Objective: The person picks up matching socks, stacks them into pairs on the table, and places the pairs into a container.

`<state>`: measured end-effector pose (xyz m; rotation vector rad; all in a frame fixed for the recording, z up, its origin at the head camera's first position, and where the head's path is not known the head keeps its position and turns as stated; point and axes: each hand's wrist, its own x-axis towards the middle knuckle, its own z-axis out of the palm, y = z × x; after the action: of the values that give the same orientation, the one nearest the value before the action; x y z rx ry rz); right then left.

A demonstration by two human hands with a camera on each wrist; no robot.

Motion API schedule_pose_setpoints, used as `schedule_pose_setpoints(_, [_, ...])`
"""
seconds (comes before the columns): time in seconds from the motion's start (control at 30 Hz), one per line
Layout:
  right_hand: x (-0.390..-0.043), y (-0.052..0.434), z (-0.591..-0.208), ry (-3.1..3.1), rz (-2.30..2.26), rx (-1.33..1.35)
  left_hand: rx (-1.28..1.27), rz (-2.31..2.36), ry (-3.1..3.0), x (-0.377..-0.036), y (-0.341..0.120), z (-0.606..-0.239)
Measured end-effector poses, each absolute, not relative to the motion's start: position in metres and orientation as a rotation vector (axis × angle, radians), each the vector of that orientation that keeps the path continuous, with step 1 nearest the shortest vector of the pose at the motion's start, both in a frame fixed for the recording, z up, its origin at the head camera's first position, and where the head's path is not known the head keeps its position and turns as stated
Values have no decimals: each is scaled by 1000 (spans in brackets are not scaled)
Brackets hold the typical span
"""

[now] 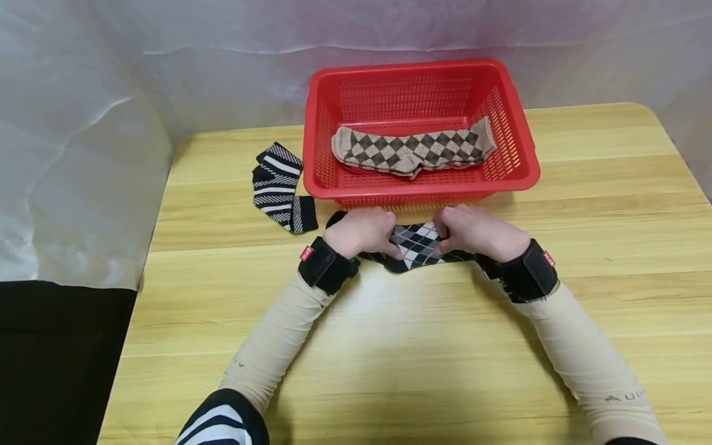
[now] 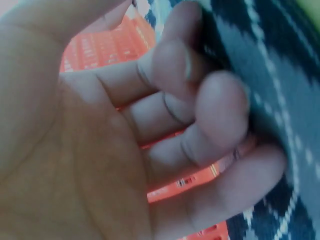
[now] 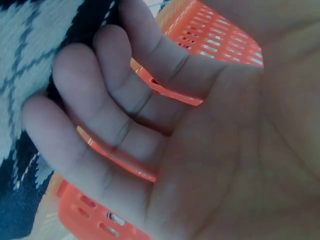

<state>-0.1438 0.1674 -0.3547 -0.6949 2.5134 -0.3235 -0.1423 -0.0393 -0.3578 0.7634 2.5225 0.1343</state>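
Black argyle sock (image 1: 416,245), lying flat on the bench (image 1: 423,346) just in front of the red basket (image 1: 520,179), gripped at both ends. Left hand (image 1: 361,232) curled over the sock's left part, fingers (image 2: 220,107) bent and pressing into the dark knit, as seen from the left wrist. Right hand (image 1: 478,232) likewise curled on the right part, fingers (image 3: 75,125) hooked round the white-and-black diamond fabric. Middle stretch of the sock showing between the two hands; both ends hidden under them, so hard to say whether one sock or a stacked pair, probably bunched or partly folded.

Judged as partway through. Already sitting in the basket: a brown argyle sock (image 1: 411,151), laid lengthwise across the bottom, looking doubled over. Waiting on the bench, left of the basket and close against its wall: a black-and-white striped sock (image 1: 278,188), folded or crumpled, untouched by either hand. In hand now: the black argyle one, not yet in the basket, not yet lifted off the wood.

Left to do, as far as can be told: finishing with the black argyle sock and placing it, then handling the striped one. Roughly one third done, two items remaining outside the basket.
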Motion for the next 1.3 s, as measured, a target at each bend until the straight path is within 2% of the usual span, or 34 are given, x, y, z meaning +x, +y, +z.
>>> schedule_pose_setpoints(0.17, [-145,170,-354,2519,-322,-662,670,213,2471,-147,-44,-358])
schedule_pose_setpoints(0.67, [-149,174,-355,2531,-274,-639,681,96,2608,-140,-35,-363])
schedule_pose_setpoints(1.0, [-147,175,-355,2540,-303,-637,411,345,2307,-162,-62,-359])
schedule_pose_setpoints(1.3, [-148,177,-354,2531,-300,-630,351,389,2268,-163,-71,-357])
